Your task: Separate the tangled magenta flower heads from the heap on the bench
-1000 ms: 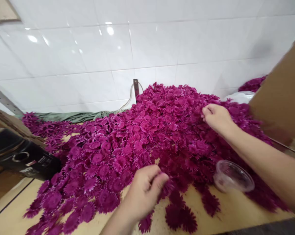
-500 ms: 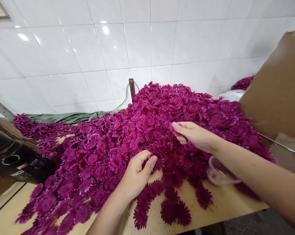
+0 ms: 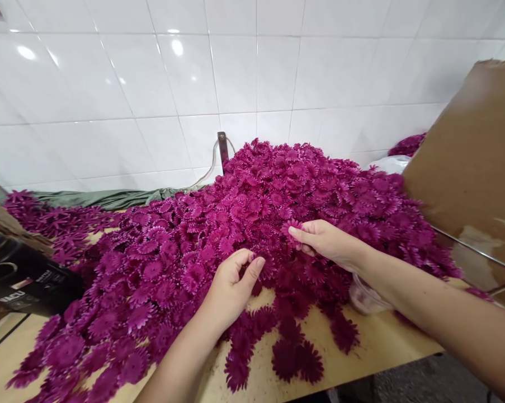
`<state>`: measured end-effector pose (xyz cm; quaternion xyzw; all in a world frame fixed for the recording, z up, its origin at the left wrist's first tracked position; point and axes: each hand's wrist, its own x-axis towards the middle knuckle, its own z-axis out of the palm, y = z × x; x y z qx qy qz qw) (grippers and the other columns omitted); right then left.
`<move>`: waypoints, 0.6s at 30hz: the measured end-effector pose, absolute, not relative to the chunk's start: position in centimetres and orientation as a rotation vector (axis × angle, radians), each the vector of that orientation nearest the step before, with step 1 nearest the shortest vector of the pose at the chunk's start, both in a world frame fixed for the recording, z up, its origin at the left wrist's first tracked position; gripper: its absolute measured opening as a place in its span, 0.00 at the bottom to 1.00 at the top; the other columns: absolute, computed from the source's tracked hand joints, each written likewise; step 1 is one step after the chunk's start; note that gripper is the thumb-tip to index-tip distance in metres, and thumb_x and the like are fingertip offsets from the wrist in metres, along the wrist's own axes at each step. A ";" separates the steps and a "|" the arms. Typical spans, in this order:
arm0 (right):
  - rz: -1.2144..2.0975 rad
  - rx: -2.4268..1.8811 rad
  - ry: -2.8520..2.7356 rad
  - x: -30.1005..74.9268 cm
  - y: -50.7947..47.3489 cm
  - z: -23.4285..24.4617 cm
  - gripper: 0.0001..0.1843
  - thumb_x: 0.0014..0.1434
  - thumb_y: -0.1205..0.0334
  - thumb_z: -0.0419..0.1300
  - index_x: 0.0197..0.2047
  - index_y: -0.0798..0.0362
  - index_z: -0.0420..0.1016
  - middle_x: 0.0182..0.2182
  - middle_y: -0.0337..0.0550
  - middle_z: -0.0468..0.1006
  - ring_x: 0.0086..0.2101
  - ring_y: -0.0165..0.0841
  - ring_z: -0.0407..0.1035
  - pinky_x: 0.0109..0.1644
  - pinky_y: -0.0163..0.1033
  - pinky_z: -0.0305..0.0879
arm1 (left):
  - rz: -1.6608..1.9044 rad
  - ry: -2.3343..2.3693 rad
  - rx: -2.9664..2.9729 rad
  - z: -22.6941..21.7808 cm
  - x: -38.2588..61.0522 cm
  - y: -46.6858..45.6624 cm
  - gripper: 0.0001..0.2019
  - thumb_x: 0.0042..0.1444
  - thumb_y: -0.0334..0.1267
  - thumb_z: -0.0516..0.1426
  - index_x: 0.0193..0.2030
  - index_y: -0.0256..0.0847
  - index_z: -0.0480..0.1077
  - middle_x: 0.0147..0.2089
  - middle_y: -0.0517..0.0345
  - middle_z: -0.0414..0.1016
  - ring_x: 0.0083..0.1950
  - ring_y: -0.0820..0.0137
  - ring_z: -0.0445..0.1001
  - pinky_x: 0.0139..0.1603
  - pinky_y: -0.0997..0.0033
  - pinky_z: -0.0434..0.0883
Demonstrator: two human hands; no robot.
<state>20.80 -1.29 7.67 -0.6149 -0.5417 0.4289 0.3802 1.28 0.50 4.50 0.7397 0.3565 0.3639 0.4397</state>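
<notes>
A magenta fabric-like flower piece is pinched between the thumb and fingers of my right hand, over the front slope of a big pile of similar flower pieces. To its left and a little lower, my left hand is closed with thumb and forefinger close together. A dark magenta flower piece shows right beside that thumb; whether the left fingers hold it I cannot tell. Behind my right forearm, a clear plastic tub is partly hidden.
A black canister stands at the left and a cardboard box at the right. Green cloth runs along the white tiled wall. Loose flower pieces lie near the table's front edge.
My right hand has shifted slightly left and down, and the flower piece in its fingers now shows clearly. My left hand stays closed in nearly the same place. The view has shifted slightly.
</notes>
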 end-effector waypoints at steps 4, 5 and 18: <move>1.013 -1.663 -1.400 20.3 -1.1 7.6 0.29 0.42 0.36 0.58 0.16 0.51 0.49 0.12 0.26 0.49 0.16 0.20 0.41 0.22 0.34 0.37 | 0.949 0.868 1.761 5.2 2.0 1.2 0.08 0.50 0.41 0.52 0.28 0.39 0.65 0.27 0.60 0.64 0.30 0.72 0.62 0.33 0.72 0.62; 1.015 -1.665 -1.426 20.2 -1.0 7.6 0.30 0.41 0.36 0.59 0.16 0.51 0.48 0.12 0.26 0.47 0.16 0.20 0.40 0.22 0.34 0.36 | 0.973 0.843 1.758 5.4 2.4 1.3 0.07 0.49 0.39 0.53 0.29 0.38 0.66 0.29 0.58 0.67 0.32 0.71 0.64 0.34 0.72 0.63; 0.248 -1.952 -1.569 22.9 -0.7 7.4 0.24 0.49 0.52 0.60 0.45 0.58 0.67 0.42 0.53 0.71 0.35 0.36 0.68 0.40 0.41 0.64 | 0.981 0.795 1.440 4.0 5.2 2.9 0.05 0.43 0.34 0.57 0.28 0.37 0.67 0.22 0.65 0.66 0.23 0.77 0.61 0.25 0.76 0.60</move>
